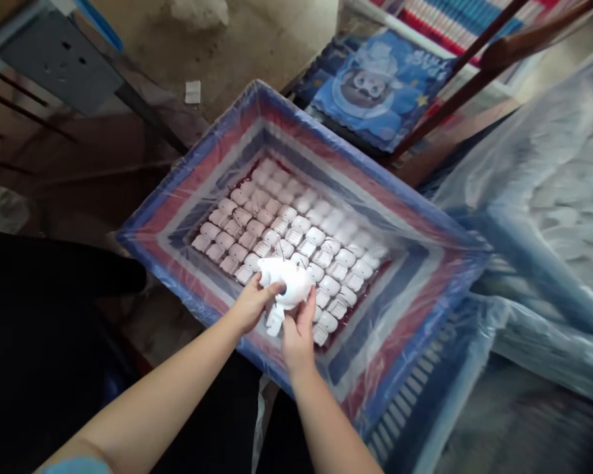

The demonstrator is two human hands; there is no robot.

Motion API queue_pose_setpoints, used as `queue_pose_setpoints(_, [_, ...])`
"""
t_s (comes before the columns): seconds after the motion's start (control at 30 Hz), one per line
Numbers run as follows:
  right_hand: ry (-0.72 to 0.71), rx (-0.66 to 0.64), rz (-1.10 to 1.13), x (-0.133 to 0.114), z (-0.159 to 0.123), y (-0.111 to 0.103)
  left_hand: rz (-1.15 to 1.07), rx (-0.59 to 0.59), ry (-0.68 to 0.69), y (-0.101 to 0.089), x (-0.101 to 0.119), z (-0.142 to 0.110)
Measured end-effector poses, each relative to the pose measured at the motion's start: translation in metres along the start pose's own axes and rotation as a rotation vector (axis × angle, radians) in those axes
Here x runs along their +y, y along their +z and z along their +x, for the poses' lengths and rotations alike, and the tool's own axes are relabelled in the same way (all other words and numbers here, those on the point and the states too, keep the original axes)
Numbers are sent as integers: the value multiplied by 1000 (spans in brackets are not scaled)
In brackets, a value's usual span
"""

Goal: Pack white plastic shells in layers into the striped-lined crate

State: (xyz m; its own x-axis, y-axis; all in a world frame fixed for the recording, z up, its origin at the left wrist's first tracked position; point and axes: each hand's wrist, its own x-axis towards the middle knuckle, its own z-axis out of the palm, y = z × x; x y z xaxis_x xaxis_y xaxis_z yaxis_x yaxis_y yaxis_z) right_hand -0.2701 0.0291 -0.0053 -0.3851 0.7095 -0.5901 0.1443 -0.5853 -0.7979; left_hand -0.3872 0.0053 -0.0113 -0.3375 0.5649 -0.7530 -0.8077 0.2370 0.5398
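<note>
My left hand [250, 304] and my right hand [299, 332] both hold a small white plastic toy figure [286, 282] above the near edge of a blue crate [445, 342]. The crate is lined with clear plastic film and red-and-blue layers. At its bottom lie several neat rows of white toy figures [296, 230], packed side by side. My left fingers pinch the figure's left side; my right fingers grip it from below.
A second plastic-covered container [558, 197] of white parts stands to the right. A blue printed cushion [375, 85] lies behind the crate under brown wooden rails [474, 72]. A grey metal frame [64, 59] and a bare concrete floor [237, 46] are at upper left.
</note>
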Motion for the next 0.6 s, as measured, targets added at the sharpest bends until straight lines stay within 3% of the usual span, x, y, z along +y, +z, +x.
queue_pose_setpoints(0.07, [3, -190, 0, 5, 23, 18, 35, 100, 19, -14, 17, 26])
queue_pose_setpoints(0.13, [-5, -232, -55, 13, 50, 38, 126, 148, 36, -28, 34, 55])
queue_pose_setpoints(0.2, [-24, -148, -107, 22, 81, 61, 217, 136, 74, -40, 51, 87])
queue_pose_setpoints(0.3, [-31, 0, -126, 30, 132, 94, 268, 29, 133, -53, 73, 133])
queue_pose_setpoints(0.4, [-19, 123, -129, 33, 181, 120, 318, -53, 120, -62, 94, 177])
queue_pose_setpoints(0.5, [-44, 200, -23, 41, 220, 140, 457, -13, 119, -73, 114, 218])
queue_pose_setpoints(0.6, [-29, 282, 60, 55, 251, 154, 634, 72, 206, -89, 128, 260])
